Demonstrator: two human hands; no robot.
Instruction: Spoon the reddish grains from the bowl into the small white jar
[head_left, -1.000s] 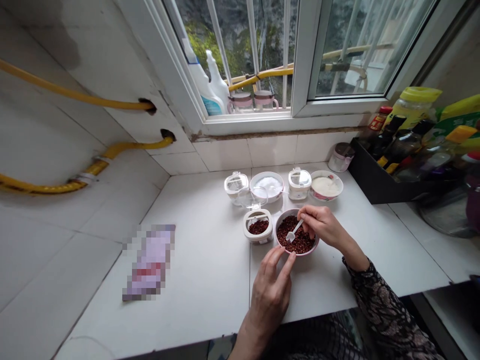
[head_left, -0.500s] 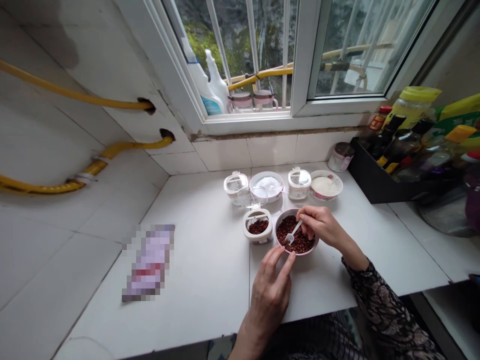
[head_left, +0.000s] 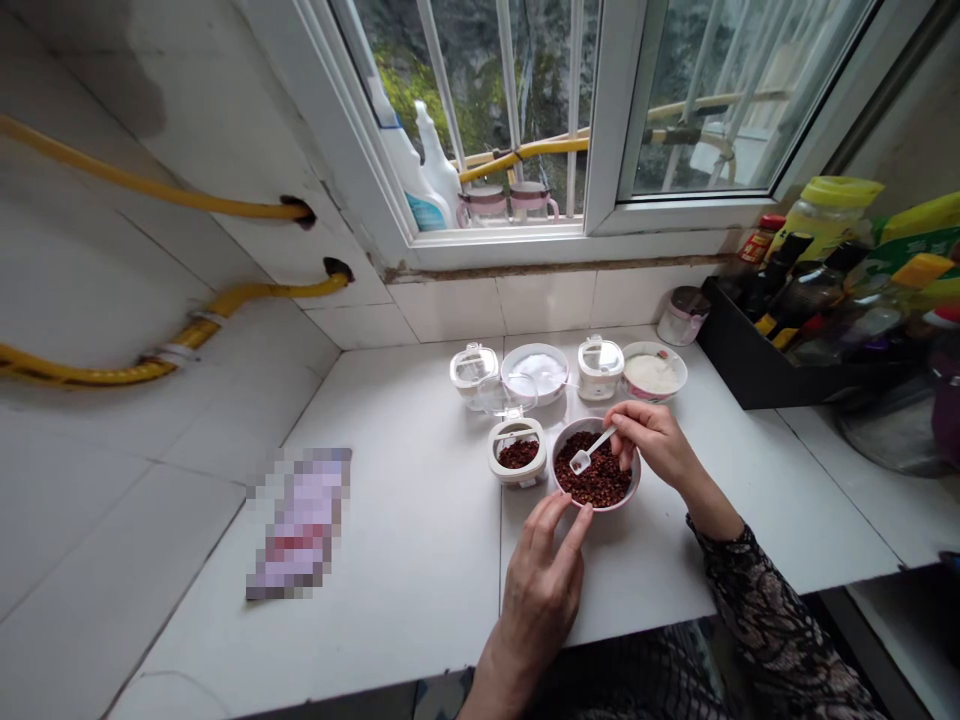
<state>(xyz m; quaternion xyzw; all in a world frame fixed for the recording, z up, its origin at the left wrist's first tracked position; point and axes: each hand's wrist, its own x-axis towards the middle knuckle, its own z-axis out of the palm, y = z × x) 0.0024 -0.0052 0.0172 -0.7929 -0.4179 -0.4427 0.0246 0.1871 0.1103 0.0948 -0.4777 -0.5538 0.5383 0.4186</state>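
A bowl (head_left: 596, 472) of dark red-brown grains stands on the white counter. My right hand (head_left: 646, 437) pinches the handle of a small white spoon (head_left: 581, 461), whose scoop is over the grains. At the bowl's near rim rest the fingertips of my left hand (head_left: 546, 560), its fingers apart and holding nothing. Just left of the bowl, an open square jar (head_left: 517, 455) contains similar grains, its clear lid raised. Behind it are a lidded jar (head_left: 474, 370), a bowl of white powder (head_left: 535, 374), another lidded jar (head_left: 600, 368) and a bowl of pale grains (head_left: 654, 371).
A blurred purple packet (head_left: 302, 525) lies at the left on the counter (head_left: 405, 600). At the right, a black box (head_left: 750, 360) carries several bottles, with a small jar (head_left: 682, 316) beside it. Spray bottles (head_left: 435, 170) stand at the window.
My right hand has lifted the spoon slightly out of the grains and moved a little to the right. My left hand has stayed at the bowl's rim.
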